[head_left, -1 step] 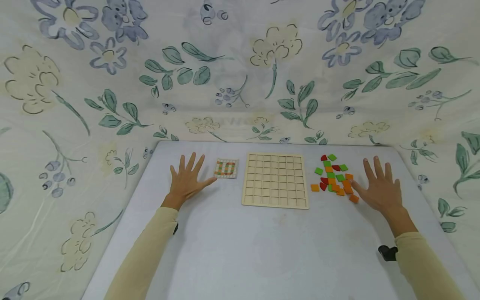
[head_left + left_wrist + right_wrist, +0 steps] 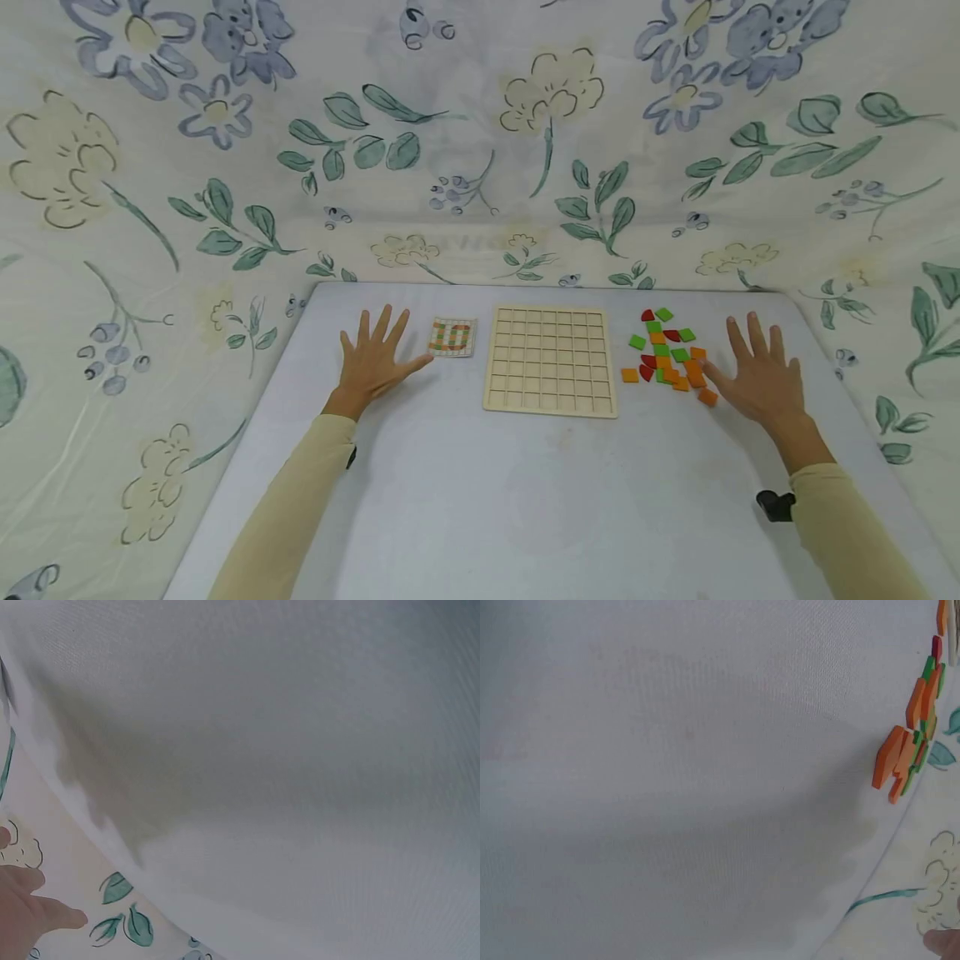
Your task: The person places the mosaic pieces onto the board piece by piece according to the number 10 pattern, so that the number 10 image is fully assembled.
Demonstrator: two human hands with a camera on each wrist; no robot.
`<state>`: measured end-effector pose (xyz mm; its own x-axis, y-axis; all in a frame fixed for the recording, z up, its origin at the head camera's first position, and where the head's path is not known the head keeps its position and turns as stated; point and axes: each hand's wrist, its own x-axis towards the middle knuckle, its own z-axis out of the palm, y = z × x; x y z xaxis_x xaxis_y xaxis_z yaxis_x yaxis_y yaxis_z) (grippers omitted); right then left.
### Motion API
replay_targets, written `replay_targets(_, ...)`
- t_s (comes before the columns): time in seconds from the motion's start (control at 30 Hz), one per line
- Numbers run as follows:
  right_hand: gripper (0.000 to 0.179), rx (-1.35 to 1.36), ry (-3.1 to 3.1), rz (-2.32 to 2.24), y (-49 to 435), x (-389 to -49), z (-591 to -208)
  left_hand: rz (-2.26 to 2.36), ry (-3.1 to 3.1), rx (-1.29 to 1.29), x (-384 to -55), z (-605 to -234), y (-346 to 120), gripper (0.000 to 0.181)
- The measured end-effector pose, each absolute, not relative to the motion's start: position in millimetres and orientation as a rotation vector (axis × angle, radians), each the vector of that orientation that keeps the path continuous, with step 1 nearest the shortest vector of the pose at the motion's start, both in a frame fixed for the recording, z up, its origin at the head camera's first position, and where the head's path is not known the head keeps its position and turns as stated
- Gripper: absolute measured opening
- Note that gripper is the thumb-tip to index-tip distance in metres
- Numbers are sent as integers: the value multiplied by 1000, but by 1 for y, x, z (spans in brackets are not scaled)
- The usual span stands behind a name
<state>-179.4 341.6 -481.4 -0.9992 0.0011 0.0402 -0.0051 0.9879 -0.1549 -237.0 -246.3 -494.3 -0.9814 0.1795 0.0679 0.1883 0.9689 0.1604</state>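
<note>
In the head view my left hand (image 2: 371,362) is spread out, fingers straight, at the left of the white table. Its thumb tip points toward a small pattern card (image 2: 452,337) printed with a grid of coloured squares. Beside the card lies a pale wooden board (image 2: 551,361) divided into square cells, all bare. My right hand (image 2: 765,383) is spread as well and holds nothing; its thumb is right at the edge of a loose pile of tiles (image 2: 662,351) in orange, green and red. Some tiles are square, while the red ones have a curved edge. The right wrist view shows several orange tiles (image 2: 889,756) edge-on.
The white table (image 2: 517,508) reaches back to a floral cloth (image 2: 465,192) that hangs behind it and at both sides. A small black object (image 2: 776,506) sits at the right wrist by the sleeve.
</note>
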Motion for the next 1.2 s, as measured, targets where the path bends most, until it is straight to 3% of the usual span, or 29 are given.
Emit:
replay_targets(0.47, 90, 13, -3088, 225, 340, -180, -475, -269, -3038, -311, -236, -496, -242, 97)
replay_targets(0.77, 73, 17, -3076, 392, 335, -179, -477, -409, -2963, -386, -232, -491, -221, 67)
replay_targets(1.0, 51, 28, -3134, 828, 325, -170, -487, -629, -3056, -428, -219, -486, -183, 23)
replay_targets(1.2, 41, 35, -3108, 883, 319, -161, -494, -784, -3104, -495, -210, -495, -150, 22)
